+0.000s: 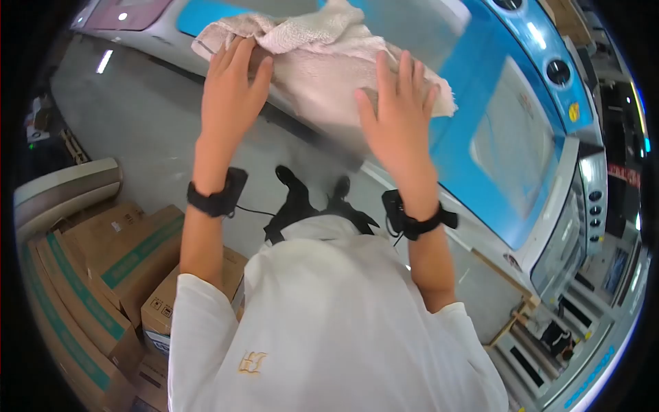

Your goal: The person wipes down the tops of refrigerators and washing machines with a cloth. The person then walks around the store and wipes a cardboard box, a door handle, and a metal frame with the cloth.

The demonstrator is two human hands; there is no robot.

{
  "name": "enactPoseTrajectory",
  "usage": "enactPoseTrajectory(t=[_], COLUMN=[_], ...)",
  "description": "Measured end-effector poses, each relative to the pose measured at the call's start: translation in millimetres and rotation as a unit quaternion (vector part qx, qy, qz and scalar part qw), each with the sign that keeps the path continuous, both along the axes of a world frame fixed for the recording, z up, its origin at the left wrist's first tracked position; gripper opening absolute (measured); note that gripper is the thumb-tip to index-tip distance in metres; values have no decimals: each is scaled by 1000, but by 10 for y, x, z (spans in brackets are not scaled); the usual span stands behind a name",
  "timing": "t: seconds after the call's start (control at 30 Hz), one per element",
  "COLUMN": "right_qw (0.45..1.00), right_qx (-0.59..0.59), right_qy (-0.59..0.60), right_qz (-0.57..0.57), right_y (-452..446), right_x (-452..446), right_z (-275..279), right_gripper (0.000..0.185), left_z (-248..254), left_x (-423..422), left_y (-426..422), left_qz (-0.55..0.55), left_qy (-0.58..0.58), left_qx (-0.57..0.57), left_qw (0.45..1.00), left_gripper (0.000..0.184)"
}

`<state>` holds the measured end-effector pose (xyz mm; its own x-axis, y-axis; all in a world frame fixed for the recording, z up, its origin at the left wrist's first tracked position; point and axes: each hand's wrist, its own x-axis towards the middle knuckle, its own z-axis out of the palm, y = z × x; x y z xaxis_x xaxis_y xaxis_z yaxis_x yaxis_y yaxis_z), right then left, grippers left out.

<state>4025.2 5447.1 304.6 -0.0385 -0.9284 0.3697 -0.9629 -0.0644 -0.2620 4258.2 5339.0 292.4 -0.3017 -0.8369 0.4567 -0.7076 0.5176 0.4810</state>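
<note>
A pale pinkish towel (pixel 322 79) lies in loose folds over the front edge of a blue-topped washing machine (pixel 467 96), with part of it hanging down. My left hand (pixel 235 86) rests on its left end, thumb apart and fingers stretched out; the fingertips reach the folded cloth. Toward the towel's right end, my right hand (pixel 400 103) lies with fingers spread flat over the fabric. Neither hand is closed round the cloth. Both wrists carry black straps with small boxes and thin cables.
Control knobs (pixel 558 71) line the machine's back panel. Another washing machine (pixel 559 233) stands to the right, and a pink-lidded one (pixel 123 12) at upper left. Cardboard boxes (pixel 113 254) with green tape are stacked at lower left. Grey floor (pixel 137 103) lies below.
</note>
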Motion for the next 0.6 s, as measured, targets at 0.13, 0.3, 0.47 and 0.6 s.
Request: enactPoseTrajectory(t=[0.13,0.3,0.47,0.6], right_qw=[1000,999,998,998], right_qx=[0,2,-16,-41], right_qy=[0,35,58,14], right_qz=[15,30,5,35], right_y=[-446,-756,-1188,-1447], right_x=[687,1237,1748,2037], right_z=[-44,-90,-135,-254], right_gripper=[63,65,57,48], left_z=[-46,-278,-180,-44], left_x=[276,346,549,795], left_y=[-537,-675,-567,-590], left_qz=[87,92,13,-43], left_qy=[-60,-14,166,246], left_qx=[-3,-107,-46,16], left_qw=[994,990,985,968], left_gripper=[41,44,40,34])
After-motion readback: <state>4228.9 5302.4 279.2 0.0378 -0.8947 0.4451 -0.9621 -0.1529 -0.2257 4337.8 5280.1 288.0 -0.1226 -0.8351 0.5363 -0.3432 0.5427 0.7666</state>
